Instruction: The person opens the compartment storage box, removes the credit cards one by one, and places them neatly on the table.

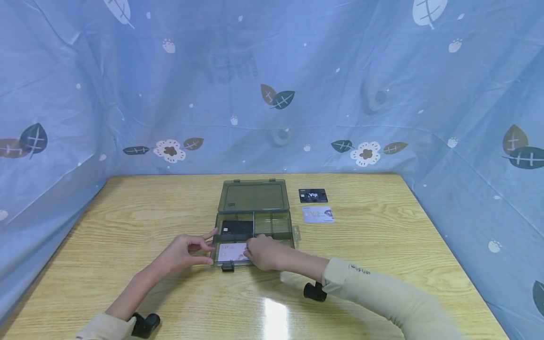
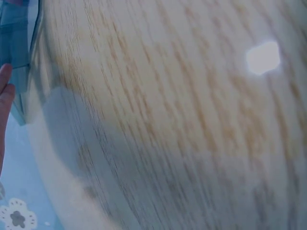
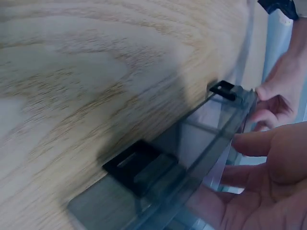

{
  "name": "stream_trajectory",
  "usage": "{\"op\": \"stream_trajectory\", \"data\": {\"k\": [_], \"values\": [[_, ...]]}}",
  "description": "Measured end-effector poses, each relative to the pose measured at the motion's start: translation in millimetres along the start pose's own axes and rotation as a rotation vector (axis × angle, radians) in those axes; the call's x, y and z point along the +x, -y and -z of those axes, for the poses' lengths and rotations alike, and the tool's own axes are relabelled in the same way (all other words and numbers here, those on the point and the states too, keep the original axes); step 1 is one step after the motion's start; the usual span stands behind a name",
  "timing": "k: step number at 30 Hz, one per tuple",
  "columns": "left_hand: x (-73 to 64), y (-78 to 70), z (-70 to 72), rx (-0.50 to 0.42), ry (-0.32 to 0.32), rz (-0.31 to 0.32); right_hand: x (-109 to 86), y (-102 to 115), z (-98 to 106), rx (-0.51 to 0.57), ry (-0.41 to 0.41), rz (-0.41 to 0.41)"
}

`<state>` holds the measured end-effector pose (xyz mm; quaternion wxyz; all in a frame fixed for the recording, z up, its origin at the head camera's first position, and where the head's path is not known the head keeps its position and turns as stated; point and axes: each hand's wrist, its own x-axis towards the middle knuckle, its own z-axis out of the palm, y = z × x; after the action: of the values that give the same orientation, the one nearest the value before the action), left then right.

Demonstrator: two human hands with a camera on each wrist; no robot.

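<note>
A translucent dark plastic compartment box [image 1: 272, 222] lies on the table with its lid [image 1: 255, 196] folded back. My left hand [image 1: 187, 252] holds the box by its left side, thumb near the front corner and fingers further back. Inside the front left compartment is a white VIP card [image 1: 231, 251]. My right hand [image 1: 265, 252] reaches into that front row and pinches the card's right end, thumb and fingers around it in the right wrist view. A black VIP card [image 1: 238, 227] sits in the back left compartment. Two black latches [image 3: 139, 165] show on the front wall.
Right of the box, a black VIP card [image 1: 313, 195] lies on the wooden table [image 1: 365, 236], with a silvery white VIP card [image 1: 318, 214] in front of it. A blue leaf-patterned curtain [image 1: 238, 94] encloses the table's back and sides. Black wrist cameras [image 1: 315, 292] hang under both forearms.
</note>
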<state>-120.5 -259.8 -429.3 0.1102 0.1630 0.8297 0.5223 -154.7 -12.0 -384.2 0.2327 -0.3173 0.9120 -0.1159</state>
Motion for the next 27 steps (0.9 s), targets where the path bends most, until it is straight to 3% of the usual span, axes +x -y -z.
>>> {"op": "stream_trajectory", "data": {"k": [6, 15, 27], "values": [[0.7, -0.3, -0.2, -0.011, 0.003, 0.007, 3.7, 14.8, -4.5, -0.116, 0.024, -0.1], [0.4, -1.8, 0.2, -0.026, 0.008, 0.022, 5.7, 18.6, -4.2, -0.197, 0.061, -0.104], [-1.6, -1.6, 0.2, -0.022, 0.002, -0.003, -1.7, 12.2, -4.9, 0.023, -0.054, -0.059]]}}
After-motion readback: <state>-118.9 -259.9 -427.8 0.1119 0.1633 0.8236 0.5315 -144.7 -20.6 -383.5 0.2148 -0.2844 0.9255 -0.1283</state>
